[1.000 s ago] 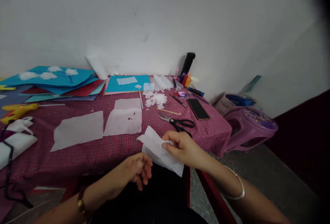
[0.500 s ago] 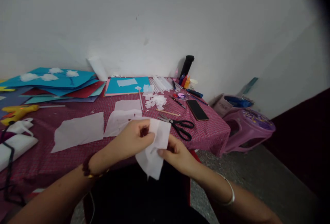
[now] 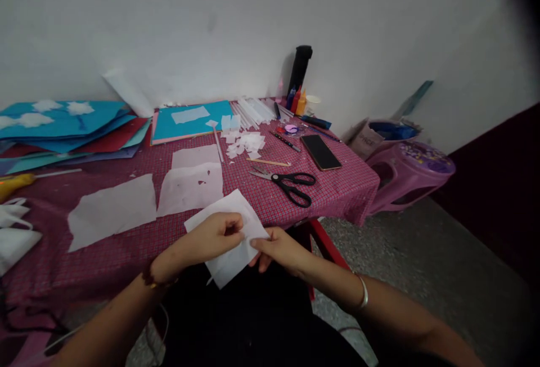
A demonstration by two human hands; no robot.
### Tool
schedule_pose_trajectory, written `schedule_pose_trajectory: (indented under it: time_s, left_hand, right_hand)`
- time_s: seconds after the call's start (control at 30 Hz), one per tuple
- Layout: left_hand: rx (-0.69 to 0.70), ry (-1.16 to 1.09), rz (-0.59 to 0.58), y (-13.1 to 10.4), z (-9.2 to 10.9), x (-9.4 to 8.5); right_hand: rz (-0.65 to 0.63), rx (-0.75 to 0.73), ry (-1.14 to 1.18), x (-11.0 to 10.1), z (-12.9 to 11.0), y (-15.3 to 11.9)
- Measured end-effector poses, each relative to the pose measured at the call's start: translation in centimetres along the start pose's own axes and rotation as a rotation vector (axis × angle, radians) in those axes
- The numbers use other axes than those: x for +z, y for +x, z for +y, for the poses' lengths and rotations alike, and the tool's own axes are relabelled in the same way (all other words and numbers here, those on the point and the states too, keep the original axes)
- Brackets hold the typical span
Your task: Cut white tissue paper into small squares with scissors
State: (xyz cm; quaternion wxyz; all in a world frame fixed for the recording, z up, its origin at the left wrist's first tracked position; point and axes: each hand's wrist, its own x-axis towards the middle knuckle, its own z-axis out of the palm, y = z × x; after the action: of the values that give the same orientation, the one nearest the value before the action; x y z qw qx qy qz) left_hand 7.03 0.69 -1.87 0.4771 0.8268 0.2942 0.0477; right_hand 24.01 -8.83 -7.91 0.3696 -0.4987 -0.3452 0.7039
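The right grip [image 3: 280, 250] is grasping a white paper sheet [image 3: 231, 260] by its right edge, the thumb pressing on top while fingers are showing underneath. The left grip [image 3: 208, 237] is curling over the same sheet from the left, thumb and forefinger bending towards each other; I cannot tell whether they are pinching the paper. The sheet is spreading between and around both grips, overlapping the near edge of the worktop [image 3: 253, 209] in view.

Just beyond the left grip, a holed paper piece [image 3: 192, 189] is lying flat, and a wider paper piece [image 3: 113, 209] is lying farther left. Beyond the right grip, black-handled scissors [image 3: 291, 180] are lying with their blades pointing left. Past them, a thin wooden stick [image 3: 269, 161] is resting, with a phone [image 3: 320, 152] lying to its right. Farther beyond both grips, paper scraps [image 3: 248, 144] are clustering, a blue sheet [image 3: 216, 116] is lying to their left, and small paint bottles [image 3: 296, 101] are standing near the wall [image 3: 202, 35].
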Motion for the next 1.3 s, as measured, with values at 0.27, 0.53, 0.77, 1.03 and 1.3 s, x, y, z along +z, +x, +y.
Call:
schedule_pose_trajectory:
  time_s: [0.27, 0.53, 0.77, 1.03, 1.3]
  left_hand:
    - [-0.014, 0.018, 0.148, -0.9, 0.5, 0.1]
    - [-0.019, 0.282, 0.258, -1.4, 0.7, 1.8]
    - [0.012, 0.241, 0.397, -1.7, 0.4, 3.0]
    - [0.042, 0.551, 0.377, -1.9, 1.3, 4.4]
    - [0.147, 0.883, 0.448, -2.2, 1.1, 4.9]
  right_hand:
    - [0.039, -0.004, -0.092, 0.2, 0.0, 0.1]
    - [0.082, -0.045, -0.175, 0.0, -0.4, -0.1]
    - [0.113, -0.098, -0.253, 0.4, 0.1, 0.2]
    - [0.120, -0.098, -0.280, 0.3, 0.2, 0.1]
    - [0.099, -0.096, -0.304, 0.2, 0.6, 0.3]
